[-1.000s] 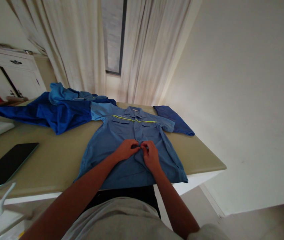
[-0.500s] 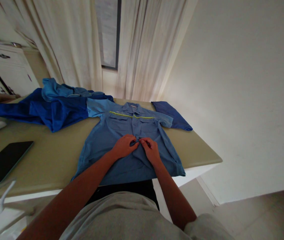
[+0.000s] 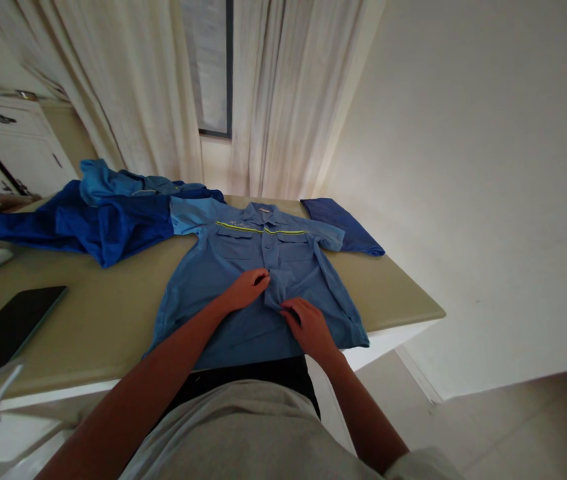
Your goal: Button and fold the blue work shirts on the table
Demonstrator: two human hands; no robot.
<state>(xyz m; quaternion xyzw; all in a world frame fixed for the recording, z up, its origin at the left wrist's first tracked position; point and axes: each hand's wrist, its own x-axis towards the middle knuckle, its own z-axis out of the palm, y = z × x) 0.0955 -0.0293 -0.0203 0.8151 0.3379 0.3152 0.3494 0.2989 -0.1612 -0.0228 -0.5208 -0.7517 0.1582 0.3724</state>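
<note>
A blue short-sleeved shirt (image 3: 233, 333) lies front up on the table, collar away from me, with a yellow stripe across its chest. My left hand (image 3: 249, 288) pinches the front placket below the chest pockets. Lower and to the right, my right hand (image 3: 309, 325) has thumb and fingers closed on the edge of the placket. Between the two hands the cloth is lifted and puckered. Any button under the fingertips is too small to make out.
Bright blue garments (image 3: 113, 227) lie heaped at the left, and a folded dark blue cloth (image 3: 343, 225) sits back right. A dark tablet (image 3: 8, 327) rests on the olive tabletop (image 3: 108, 313). Curtains (image 3: 138, 80) hang behind; a wall (image 3: 473, 187) bounds the right.
My right hand has moved down and to the right along the placket, away from my left hand. My left hand stays at nearly the same spot. The cloth between them is now raised.
</note>
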